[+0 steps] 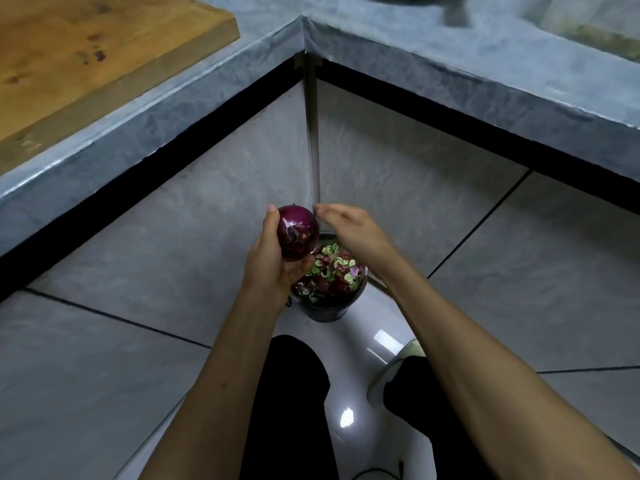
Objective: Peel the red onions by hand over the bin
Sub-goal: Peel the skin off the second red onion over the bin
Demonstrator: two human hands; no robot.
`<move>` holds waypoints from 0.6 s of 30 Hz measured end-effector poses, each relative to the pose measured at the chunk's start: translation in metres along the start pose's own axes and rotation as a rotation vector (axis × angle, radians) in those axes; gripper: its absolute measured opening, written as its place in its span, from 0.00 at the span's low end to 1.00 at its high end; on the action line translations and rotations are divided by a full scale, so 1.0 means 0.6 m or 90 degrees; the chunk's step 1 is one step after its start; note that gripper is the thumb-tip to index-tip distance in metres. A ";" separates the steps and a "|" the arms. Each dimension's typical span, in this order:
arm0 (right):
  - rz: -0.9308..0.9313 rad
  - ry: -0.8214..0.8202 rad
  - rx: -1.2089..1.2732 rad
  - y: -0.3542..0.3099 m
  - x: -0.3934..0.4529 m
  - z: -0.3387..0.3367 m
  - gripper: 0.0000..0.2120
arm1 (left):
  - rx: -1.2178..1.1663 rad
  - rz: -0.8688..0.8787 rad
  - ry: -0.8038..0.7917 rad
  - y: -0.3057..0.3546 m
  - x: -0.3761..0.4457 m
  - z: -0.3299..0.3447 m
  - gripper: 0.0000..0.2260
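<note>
Onion (298, 233), red and glossy, sits upright in the left hand (273, 258), fingers curled under and behind it, above the bin (325, 311) of scraps. Just right of it, the right hand (349, 226) holds nothing, fingertips pointing toward the onion's top.

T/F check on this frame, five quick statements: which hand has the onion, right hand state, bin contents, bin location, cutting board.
1. The left hand holds the red onion. True.
2. The right hand grips a knife. False: it holds no tool; its fingers reach toward the onion's top.
3. The bin is empty. False: it holds green and purple vegetable scraps.
4. The bin stands on the tiled floor below the hands. True.
5. The wooden cutting board lies on the floor. False: it sits on the grey counter, upper left.
</note>
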State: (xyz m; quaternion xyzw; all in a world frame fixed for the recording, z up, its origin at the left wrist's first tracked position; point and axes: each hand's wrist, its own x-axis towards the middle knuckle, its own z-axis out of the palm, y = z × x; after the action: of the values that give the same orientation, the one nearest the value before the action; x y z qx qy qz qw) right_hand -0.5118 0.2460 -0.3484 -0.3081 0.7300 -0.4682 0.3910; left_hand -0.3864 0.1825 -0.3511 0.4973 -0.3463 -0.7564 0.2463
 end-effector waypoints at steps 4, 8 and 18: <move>-0.048 -0.014 -0.016 0.013 0.018 -0.004 0.17 | 0.027 -0.001 -0.008 0.000 0.023 0.005 0.25; -0.060 0.021 0.062 0.021 0.022 -0.016 0.09 | 0.074 0.012 -0.001 0.004 0.033 0.016 0.26; -0.072 0.006 0.142 0.005 0.018 -0.028 0.03 | 0.135 0.059 0.001 0.016 0.028 0.032 0.26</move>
State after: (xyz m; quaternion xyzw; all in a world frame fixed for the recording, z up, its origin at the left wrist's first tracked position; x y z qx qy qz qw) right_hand -0.5319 0.2459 -0.3500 -0.3010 0.6570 -0.5691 0.3923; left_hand -0.4102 0.1696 -0.3486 0.5048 -0.4464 -0.7030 0.2275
